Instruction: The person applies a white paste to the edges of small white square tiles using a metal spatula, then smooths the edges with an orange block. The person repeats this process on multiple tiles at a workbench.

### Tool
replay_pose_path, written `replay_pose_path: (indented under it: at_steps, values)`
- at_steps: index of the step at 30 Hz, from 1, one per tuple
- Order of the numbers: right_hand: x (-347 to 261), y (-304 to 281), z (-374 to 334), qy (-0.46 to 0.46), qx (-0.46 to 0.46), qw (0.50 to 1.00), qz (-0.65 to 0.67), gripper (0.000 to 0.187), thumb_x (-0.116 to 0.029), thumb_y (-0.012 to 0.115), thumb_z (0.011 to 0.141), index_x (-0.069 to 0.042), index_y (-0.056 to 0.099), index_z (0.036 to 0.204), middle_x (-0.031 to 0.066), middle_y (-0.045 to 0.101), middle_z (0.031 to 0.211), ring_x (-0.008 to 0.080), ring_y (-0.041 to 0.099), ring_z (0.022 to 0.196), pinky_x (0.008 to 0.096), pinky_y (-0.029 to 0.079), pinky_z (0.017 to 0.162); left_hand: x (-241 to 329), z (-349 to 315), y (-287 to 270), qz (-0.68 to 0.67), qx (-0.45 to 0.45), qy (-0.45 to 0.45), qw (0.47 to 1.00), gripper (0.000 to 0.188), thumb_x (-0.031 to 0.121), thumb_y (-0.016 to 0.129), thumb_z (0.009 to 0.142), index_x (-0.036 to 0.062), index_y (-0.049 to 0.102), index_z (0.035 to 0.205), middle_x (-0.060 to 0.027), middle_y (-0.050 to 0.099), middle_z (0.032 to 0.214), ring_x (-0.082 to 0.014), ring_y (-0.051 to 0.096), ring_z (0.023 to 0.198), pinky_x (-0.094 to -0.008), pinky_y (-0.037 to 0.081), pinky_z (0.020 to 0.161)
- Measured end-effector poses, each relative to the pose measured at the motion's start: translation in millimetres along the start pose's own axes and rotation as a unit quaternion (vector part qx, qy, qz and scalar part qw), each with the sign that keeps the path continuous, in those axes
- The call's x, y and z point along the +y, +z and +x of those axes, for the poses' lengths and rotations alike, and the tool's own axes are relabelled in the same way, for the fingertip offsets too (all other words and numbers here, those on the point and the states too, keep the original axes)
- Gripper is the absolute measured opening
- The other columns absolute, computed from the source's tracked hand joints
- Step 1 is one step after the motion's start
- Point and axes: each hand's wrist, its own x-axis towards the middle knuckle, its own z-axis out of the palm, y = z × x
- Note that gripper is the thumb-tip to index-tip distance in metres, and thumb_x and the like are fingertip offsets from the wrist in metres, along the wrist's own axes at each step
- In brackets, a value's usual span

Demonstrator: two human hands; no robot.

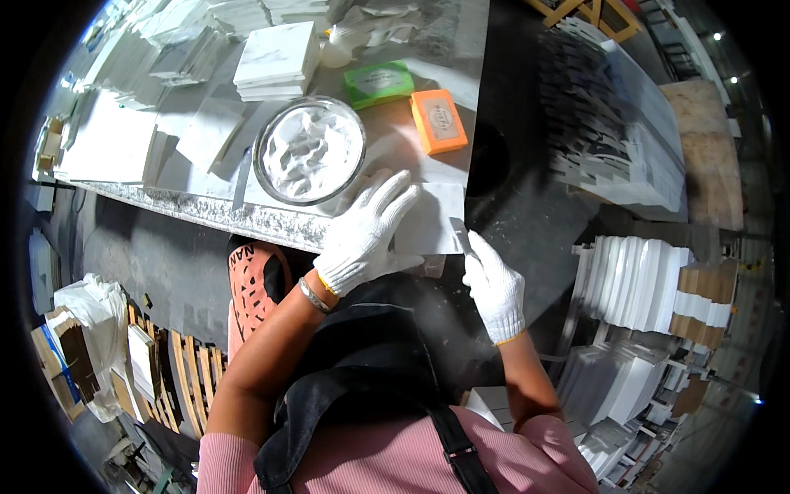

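At the worktop point(461, 37)'s near right corner, the left hand point(366, 235) spreads, grip released, against 1 white tile point(434, 221); right hand point(496, 284) beside it, grip indiscernible.

gloves point(372, 229) r white w/ yellow cuff trim, tile point(436, 222) n paste point(308, 148) r whitish too. stacked tiles point(276, 51): white w/ grey veins. green box point(379, 82), orange box point(439, 122) w/ beige label. shirt point(370, 461) pink ribbed, apron point(350, 350) blk, pant leg point(251, 272) salmon w/ blk print.
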Motion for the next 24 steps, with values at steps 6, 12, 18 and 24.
replay_pose_path:
  at_steps: [6, 12, 18, 24]
  values:
    - [-15.7, 35.3, 7.7, -0.107, 0.08, 0.991, 0.003, 0.036, -0.007, 0.071, 0.094, -0.006, 0.069, 0.129, 0.0186, 0.075, 0.106, 0.0346, 0.075, 0.088, 0.0391, 0.061, 0.072, 1.3, 2.7, 2.6, -0.01, -0.005, 0.007, 1.0, 0.094, 0.042, 0.089, 0.067, 0.0097, 0.052, 0.147, -0.0139, 0.048, 0.155, -0.0373, 0.045, 0.143, -0.0501, 0.034, 0.12]
    - [-26.1, 22.8, 12.9, -0.079, 0.029, 0.995, 0.044, 0.035, -0.007, 0.07, 0.095, -0.007, 0.07, 0.13, 0.0156, 0.076, 0.11, 0.0278, 0.078, 0.083, 0.0357, 0.06, 0.071, -0.8, 0.1, 1.8, -0.012, 0.002, 0.014, 1.0, 0.095, 0.042, 0.088, 0.067, 0.0087, 0.051, 0.148, -0.0156, 0.046, 0.157, -0.0392, 0.045, 0.142, -0.049, 0.039, 0.117]
    - [-18.7, 19.1, 7.0, -0.007, 0.031, 0.999, 0.039, 0.035, -0.008, 0.07, 0.095, -0.007, 0.07, 0.13, 0.0174, 0.075, 0.112, 0.0264, 0.078, 0.083, 0.035, 0.061, 0.069, 1.3, 0.7, 0.2, 0.007, 0.0, 0.005, 1.0, 0.096, 0.043, 0.089, 0.066, 0.0105, 0.051, 0.148, -0.0129, 0.046, 0.158, -0.0368, 0.045, 0.143, -0.0487, 0.036, 0.119]
    - [-41.0, 34.1, 8.8, -0.061, -0.047, 0.997, 0.028, 0.031, -0.01, 0.069, 0.095, -0.008, 0.072, 0.126, 0.0156, 0.076, 0.102, 0.0281, 0.075, 0.079, 0.0358, 0.06, 0.069, -1.0, 1.4, 5.2, 0.056, 0.002, 0.012, 0.998, 0.099, 0.043, 0.09, 0.064, 0.0099, 0.051, 0.148, -0.0136, 0.047, 0.157, -0.0365, 0.044, 0.145, -0.0475, 0.034, 0.12]
